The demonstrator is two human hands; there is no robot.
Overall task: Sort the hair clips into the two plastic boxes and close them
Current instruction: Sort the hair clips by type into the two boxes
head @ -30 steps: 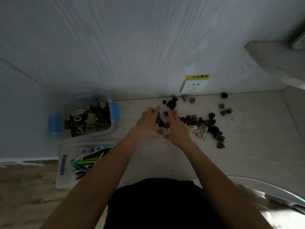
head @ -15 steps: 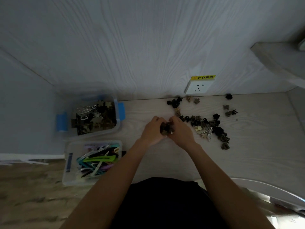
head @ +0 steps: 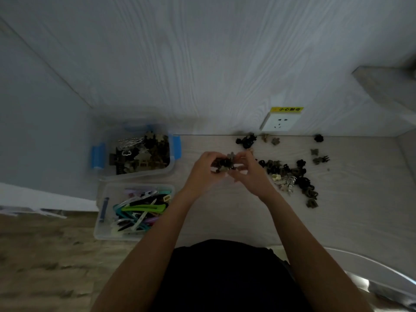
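My left hand (head: 203,171) and my right hand (head: 249,174) are cupped together above the table, and between them they hold a bunch of small dark claw clips (head: 225,164). More small claw clips (head: 290,174) lie scattered on the table to the right of my hands. At the left stands an open clear box with blue latches (head: 172,170) filled with dark claw clips. In front of that box is a second open clear box (head: 101,233) holding long coloured flat clips.
A wall socket (head: 280,121) with a yellow label sits on the back wall above a few stray clips (head: 246,140). The pale table (head: 360,210) ends at the wall behind. Wooden floor (head: 45,255) shows at the lower left. A curved white edge (head: 371,271) lies at the lower right.
My hands went from resting flat on the clips on the table to gathering a bunch and lifting it between them. The view has shifted left.
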